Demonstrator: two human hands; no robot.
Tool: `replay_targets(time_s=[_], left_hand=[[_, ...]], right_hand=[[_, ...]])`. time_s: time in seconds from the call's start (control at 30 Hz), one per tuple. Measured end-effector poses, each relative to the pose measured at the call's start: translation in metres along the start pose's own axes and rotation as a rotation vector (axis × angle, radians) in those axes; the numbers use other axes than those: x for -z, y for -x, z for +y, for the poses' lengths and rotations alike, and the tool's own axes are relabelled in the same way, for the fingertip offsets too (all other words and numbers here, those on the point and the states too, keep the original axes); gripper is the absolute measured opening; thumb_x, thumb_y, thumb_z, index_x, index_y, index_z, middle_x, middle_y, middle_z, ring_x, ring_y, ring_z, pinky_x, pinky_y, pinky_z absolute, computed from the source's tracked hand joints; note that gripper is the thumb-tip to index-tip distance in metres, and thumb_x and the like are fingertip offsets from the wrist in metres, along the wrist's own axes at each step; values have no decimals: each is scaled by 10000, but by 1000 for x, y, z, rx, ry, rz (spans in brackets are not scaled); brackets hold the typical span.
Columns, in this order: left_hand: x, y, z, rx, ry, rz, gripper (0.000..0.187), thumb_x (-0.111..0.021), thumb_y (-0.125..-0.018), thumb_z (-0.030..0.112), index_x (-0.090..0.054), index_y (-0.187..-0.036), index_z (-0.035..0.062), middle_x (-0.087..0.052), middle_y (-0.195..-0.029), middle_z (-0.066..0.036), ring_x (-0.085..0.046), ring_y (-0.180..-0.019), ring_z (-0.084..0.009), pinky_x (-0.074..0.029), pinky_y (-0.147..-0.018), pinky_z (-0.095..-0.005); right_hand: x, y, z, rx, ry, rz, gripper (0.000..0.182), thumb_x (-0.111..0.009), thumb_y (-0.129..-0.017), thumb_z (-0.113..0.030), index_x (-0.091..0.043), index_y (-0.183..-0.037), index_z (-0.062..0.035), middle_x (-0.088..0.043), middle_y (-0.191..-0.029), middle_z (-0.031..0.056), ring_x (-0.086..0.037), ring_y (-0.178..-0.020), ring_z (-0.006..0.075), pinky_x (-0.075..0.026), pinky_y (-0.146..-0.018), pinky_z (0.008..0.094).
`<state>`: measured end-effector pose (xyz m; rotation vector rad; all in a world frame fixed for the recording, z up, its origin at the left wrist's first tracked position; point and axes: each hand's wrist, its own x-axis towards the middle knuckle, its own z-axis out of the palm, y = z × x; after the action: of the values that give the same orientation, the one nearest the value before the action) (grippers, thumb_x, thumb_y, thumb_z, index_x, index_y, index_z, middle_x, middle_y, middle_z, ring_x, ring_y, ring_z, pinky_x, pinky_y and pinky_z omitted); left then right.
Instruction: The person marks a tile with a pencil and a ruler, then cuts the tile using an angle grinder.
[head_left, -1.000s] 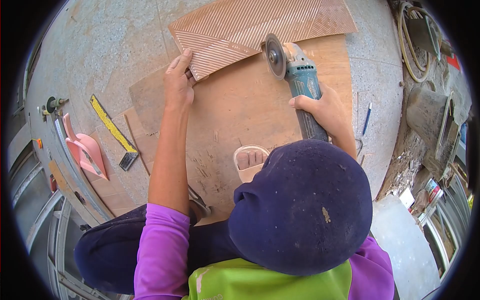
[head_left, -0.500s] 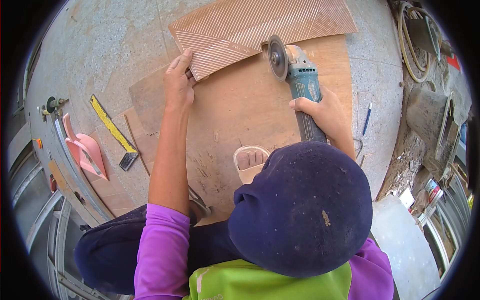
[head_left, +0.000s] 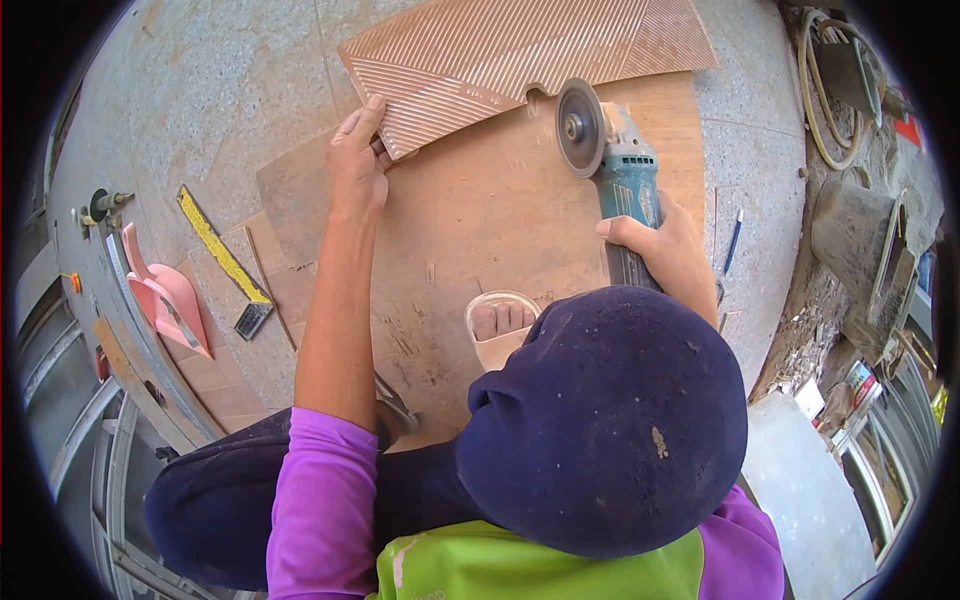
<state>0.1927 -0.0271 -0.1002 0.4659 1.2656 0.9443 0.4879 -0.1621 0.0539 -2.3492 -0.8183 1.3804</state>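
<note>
My left hand [head_left: 362, 150] pinches the near left corner of a brown tile [head_left: 520, 50] with ridged stripes, thumb on top and fingers beneath. A small rounded notch shows in the tile's near edge. In my right hand [head_left: 660, 245] is a teal and black angle grinder [head_left: 630, 190], gripped round its body. Its cutting disc [head_left: 578, 128] stands apart from the tile, just right of the notch and nearer to me. Beneath the tile and grinder lies a worn plywood board [head_left: 470, 210].
On the left lie a yellow and black brush [head_left: 225, 245] and a pink dustpan [head_left: 170, 300]. A blue pencil [head_left: 734, 240] rests on the right. Beyond it are a coiled hose [head_left: 835, 140] and a dusty bucket [head_left: 850, 225]. My sandalled foot [head_left: 500, 325] is on the board.
The angle grinder has moved right and slightly toward me, away from the tile's edge, so the notch now shows. My left hand and the tile have hardly moved.
</note>
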Motion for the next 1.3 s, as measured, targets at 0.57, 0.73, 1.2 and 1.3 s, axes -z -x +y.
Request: replay_targets(time_s=[0.57,0.73,1.2,1.3], left_hand=[[0,-1,-2,-17,27,7,346,-720,-1003,285,-690,-1181,-11,-724,-1057,-79,-700,-909,-160,-607,-789,-319],[0,0,-1,8,-20,6,353,-639,-1052,299,-669,-1232,-3,-705,-1149,-79,-674,-1013,-169,-563,-895,-340],[-3,2,1,-15,14,-4,338,-680,-1029,276,-684,-1202,-14,-726,-1085,-80,-699,-937,-165,-591,-828,-321],[-2,1,-1,-25,27,6,330,-699,-1018,266,-693,-1181,-21,-733,-1058,-83,-709,-903,-163,-600,-797,-312]], right_hand=[[-13,-13,-8,41,34,0,423,-817,-691,-327,-706,-909,19,-666,-721,120,-633,-604,204,-481,-546,336],[-12,-12,-9,41,22,-6,419,-820,-691,-313,-705,-917,21,-667,-727,118,-632,-608,201,-483,-556,337],[-14,-10,-7,7,34,10,448,-818,-681,-334,-712,-931,22,-673,-732,128,-636,-601,208,-475,-544,340],[-13,-10,-8,11,42,13,451,-820,-680,-333,-711,-933,24,-673,-729,132,-637,-597,211,-474,-538,342]])
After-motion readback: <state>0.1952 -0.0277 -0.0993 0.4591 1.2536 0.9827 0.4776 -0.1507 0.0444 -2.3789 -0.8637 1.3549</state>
